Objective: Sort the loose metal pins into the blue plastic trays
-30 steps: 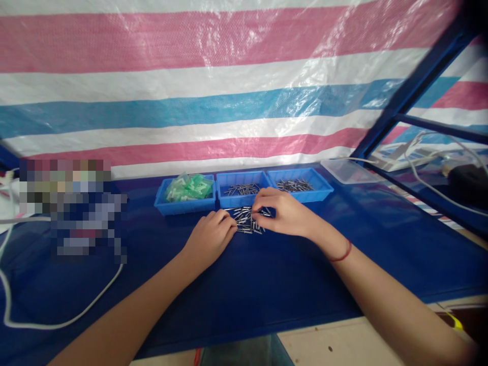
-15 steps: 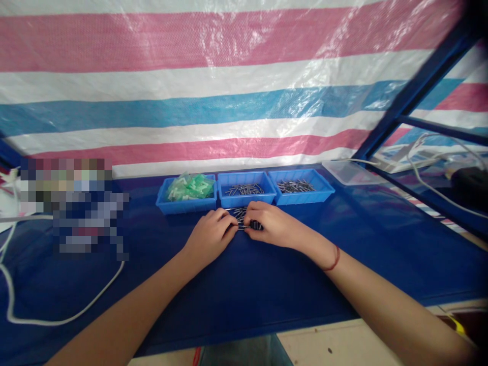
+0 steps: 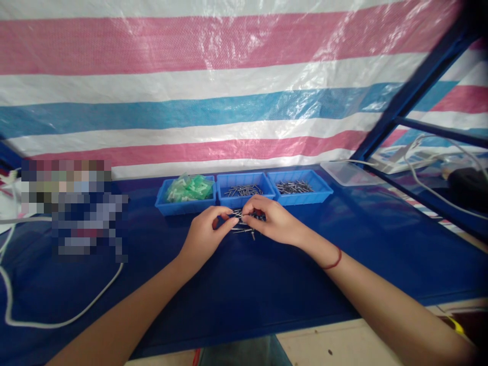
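My left hand [image 3: 206, 231] is closed in a pinch, thumb and forefinger meeting on a thin metal pin whose exact kind is too small to tell. Opposite it, my right hand [image 3: 270, 221] also pinches with its fingertips, but what lies between them is mostly hidden. Under and between both hands is a small loose pile of thin silvery metal pins [image 3: 242, 231], perhaps screws or rivets, on the dark blue tabletop [image 3: 229, 290]. My right fingers cover part of this pile.
Behind my hands stand three blue bins: the left bin [image 3: 186, 208] with green plastic packets [image 3: 190, 188], the middle bin [image 3: 246, 178] and right bin [image 3: 314, 195] with metal pins. A clear plastic lid [image 3: 351, 174] lies at right. A white cable [image 3: 57, 324] curls at left.
My left hand has lifted and turned so its thumb and forefinger show apart from the pile. My right fingers have come closer to it, and more pins show beneath.
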Demonstrator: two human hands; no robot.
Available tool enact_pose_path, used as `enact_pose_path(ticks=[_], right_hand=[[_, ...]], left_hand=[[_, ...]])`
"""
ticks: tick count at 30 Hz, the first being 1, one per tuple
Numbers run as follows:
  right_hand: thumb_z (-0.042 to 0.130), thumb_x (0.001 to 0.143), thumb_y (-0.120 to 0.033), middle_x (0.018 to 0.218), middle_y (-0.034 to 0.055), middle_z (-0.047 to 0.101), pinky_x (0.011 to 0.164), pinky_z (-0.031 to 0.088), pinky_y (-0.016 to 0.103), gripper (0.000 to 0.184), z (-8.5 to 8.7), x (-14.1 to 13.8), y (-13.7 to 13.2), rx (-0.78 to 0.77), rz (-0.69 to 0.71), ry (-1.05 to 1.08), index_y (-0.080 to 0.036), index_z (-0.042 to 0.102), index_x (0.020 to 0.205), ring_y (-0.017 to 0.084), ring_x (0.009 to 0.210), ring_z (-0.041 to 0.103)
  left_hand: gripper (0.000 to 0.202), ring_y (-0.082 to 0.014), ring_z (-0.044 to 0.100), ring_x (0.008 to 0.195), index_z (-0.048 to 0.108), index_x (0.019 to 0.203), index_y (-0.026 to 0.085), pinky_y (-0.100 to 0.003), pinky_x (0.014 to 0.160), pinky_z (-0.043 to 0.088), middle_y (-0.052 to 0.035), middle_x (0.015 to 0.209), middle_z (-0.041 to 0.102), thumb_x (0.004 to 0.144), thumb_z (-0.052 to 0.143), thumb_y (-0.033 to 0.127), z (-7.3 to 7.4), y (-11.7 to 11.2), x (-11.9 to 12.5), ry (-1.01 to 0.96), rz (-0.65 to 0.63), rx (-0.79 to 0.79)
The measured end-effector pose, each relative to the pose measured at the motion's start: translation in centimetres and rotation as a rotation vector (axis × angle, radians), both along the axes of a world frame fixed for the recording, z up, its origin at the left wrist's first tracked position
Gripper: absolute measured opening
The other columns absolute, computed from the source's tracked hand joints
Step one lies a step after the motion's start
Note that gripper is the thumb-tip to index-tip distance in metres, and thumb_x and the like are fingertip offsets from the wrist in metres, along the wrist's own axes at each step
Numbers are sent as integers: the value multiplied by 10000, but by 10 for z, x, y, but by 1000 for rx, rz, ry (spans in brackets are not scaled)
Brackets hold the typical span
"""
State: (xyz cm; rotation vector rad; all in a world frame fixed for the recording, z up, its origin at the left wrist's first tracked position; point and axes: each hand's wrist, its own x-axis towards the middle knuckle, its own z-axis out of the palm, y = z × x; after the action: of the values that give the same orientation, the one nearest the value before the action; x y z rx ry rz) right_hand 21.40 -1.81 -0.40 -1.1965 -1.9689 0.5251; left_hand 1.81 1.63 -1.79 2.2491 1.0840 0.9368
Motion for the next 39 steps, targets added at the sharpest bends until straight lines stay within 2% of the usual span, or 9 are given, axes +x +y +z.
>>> enact_pose_path(ticks=[6,16,29,39], right_hand=[[569,853,-183,785,19,569,666,426,262,51,-2,-7,-3,-31,71,87,-180,600,813,126,715,522],[550,881,-192,812,29,577,672,432,258,80,-1,-8,-4,-1,139,71,-181,627,863,127,736,538],[607,830,-167,777,14,590,658,432,256,34,-3,-9,-3,28,79,125,-181,615,800,120,711,535],[638,805,-203,748,12,570,601,412,267,61,-1,-6,-1,85,-15,188,-188,604,757,122,668,500]], left_hand=[[157,-101,531,593,676,868,190,-211,575,405,17,746,663,849,584,315,7,-8,2,-146,7,-61],[175,-130,594,677,687,905,195,-225,621,438,-5,820,694,832,614,336,1,-5,2,-216,-16,-123],[175,-124,572,650,687,899,192,-224,598,423,-3,794,684,848,592,330,3,-4,1,-188,-24,-94],[143,-117,548,651,647,861,188,-221,595,404,5,766,639,875,556,297,2,2,0,-80,-47,-26]])
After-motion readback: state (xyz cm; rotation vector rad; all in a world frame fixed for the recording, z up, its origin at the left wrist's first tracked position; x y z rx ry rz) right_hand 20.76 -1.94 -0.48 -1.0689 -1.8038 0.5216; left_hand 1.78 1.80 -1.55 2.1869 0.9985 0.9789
